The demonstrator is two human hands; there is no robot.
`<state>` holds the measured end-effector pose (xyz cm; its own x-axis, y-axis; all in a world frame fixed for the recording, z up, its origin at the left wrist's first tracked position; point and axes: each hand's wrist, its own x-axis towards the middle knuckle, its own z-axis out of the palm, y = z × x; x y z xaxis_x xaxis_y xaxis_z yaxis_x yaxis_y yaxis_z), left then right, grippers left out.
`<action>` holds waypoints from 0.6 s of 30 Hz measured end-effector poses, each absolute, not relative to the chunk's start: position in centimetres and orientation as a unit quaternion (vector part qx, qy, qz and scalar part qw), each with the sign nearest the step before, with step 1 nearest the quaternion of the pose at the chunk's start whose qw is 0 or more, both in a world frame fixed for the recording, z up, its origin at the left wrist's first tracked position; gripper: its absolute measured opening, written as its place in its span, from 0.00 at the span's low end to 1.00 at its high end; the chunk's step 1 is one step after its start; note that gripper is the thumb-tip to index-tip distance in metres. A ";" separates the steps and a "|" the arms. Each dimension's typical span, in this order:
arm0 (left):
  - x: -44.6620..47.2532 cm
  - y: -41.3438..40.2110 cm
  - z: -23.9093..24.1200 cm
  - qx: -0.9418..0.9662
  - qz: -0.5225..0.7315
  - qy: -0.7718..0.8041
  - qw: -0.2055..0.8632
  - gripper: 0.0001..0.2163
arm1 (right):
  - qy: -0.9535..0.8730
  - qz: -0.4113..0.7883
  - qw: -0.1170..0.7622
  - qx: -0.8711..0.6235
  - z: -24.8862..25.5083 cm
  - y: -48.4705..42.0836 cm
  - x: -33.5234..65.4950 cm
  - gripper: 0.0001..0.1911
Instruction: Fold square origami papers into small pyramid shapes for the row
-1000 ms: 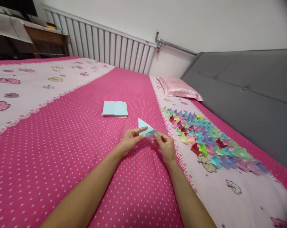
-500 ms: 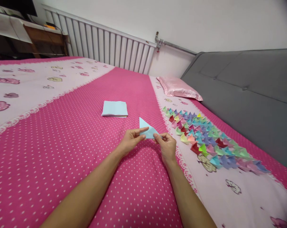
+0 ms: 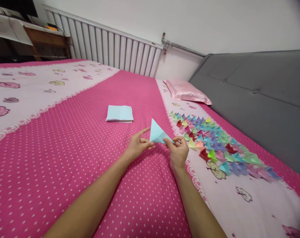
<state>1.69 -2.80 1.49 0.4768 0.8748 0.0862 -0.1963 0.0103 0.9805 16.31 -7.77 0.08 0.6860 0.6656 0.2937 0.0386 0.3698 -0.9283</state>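
Observation:
A light blue paper triangle (image 3: 156,134) is held up just above the pink dotted bedspread (image 3: 77,142). My left hand (image 3: 138,145) pinches its left lower edge with thumb and middle fingers, the forefinger stretched out. My right hand (image 3: 178,151) pinches the right corner between thumb and forefinger. A stack of light blue square paper (image 3: 120,113) lies farther back on the bed. Many folded paper pieces (image 3: 211,140) in several colours lie in rows to the right of my hands.
A pink satin pillow (image 3: 187,91) lies at the head of the bed by the grey padded headboard (image 3: 259,99). A white radiator (image 3: 110,49) runs along the far wall. A wooden desk (image 3: 47,39) stands at the back left.
The paper triangle has been lifted and turned so its point stands higher. My right hand has shifted a little to the right, and my left forefinger has come off the paper.

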 end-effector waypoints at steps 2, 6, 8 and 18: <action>1.7 -2.7 1.3 0.547 0.398 0.300 0.673 0.29 | -0.344 0.199 0.755 -0.522 0.1 -7.8 16.4 0.19; 1.6 -2.6 1.1 0.528 0.379 0.287 0.703 0.20 | -0.358 0.193 0.743 -0.532 0.2 -7.8 16.4 0.19; 1.5 -2.6 1.1 0.523 0.377 0.279 0.711 0.21 | -0.370 0.192 0.736 -0.534 0.2 -7.9 16.3 0.19; 1.7 -2.3 0.3 0.530 0.387 0.297 0.694 0.17 | -0.412 0.210 0.712 -0.528 0.2 -8.1 15.8 0.16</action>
